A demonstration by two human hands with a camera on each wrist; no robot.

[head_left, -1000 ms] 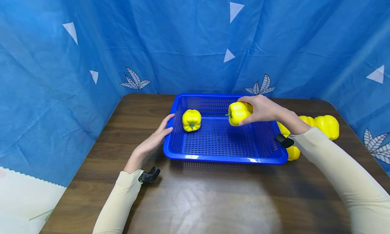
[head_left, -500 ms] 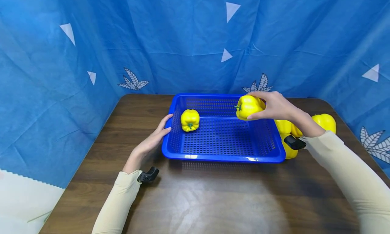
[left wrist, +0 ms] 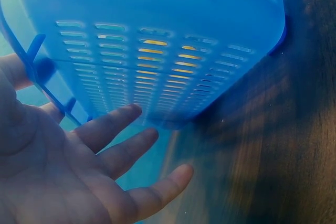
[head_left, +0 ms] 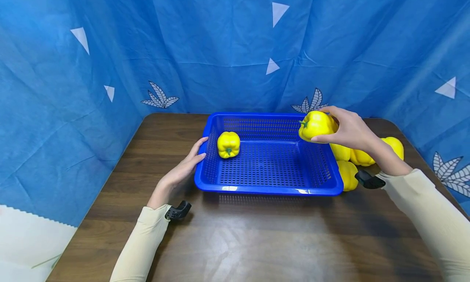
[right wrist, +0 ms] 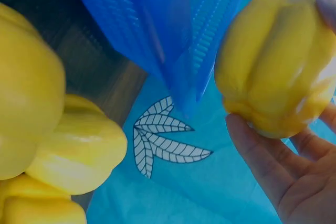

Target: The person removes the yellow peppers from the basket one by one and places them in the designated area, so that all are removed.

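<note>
In the head view, a blue perforated plastic basket (head_left: 260,163) stands on the table with a yellow bell pepper (head_left: 228,145) inside at its left. My left hand (head_left: 181,169) touches the basket's left rim with thumb and forefinger. Its other fingers (left wrist: 157,190) stretch, spread, below the rim by the outer wall in the left wrist view. Over the basket's back right corner, my right hand (head_left: 349,129) holds a second yellow bell pepper (head_left: 316,126) between thumb and fingers, its green stem pointing left. The right wrist view shows that held pepper (right wrist: 273,66) apart from the basket.
Several more yellow peppers (head_left: 346,176) lie on the brown wooden table (head_left: 264,237) right of the basket, partly hidden by the right arm. Behind the table hangs a blue patterned cloth (head_left: 227,49). A white cloth (head_left: 29,241) shows at lower left.
My right hand has moved right and slightly up with the pepper, from above the basket's inside to its back right corner. The left hand stays at the rim.
</note>
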